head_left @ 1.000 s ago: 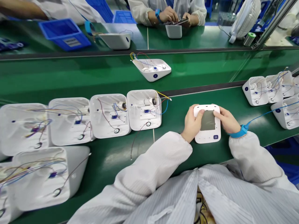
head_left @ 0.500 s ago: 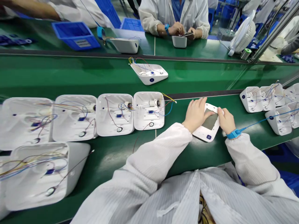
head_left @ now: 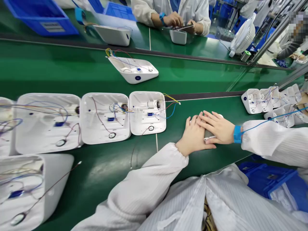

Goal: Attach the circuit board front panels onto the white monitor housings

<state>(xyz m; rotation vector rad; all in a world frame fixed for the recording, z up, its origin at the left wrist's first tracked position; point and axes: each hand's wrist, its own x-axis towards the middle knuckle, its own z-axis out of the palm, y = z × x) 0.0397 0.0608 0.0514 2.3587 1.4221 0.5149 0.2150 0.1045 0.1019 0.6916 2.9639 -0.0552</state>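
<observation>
The white device (head_left: 208, 138) lay on the green bench (head_left: 183, 160), almost wholly hidden under both hands. The left hand (head_left: 193, 136) rested flat on it, fingers stretched out. The right hand (head_left: 218, 128) lay flat too, overlapping the left's fingertips; neither gripped anything. Just to the left stood a row of open housings (head_left: 147, 112) trailing wires. A lone housing (head_left: 134, 72) sat on the far belt (head_left: 72, 70).

white device (head_left: 208, 138): mostly covered | far-left housings (head_left: 6, 134): cut off, blurred
</observation>
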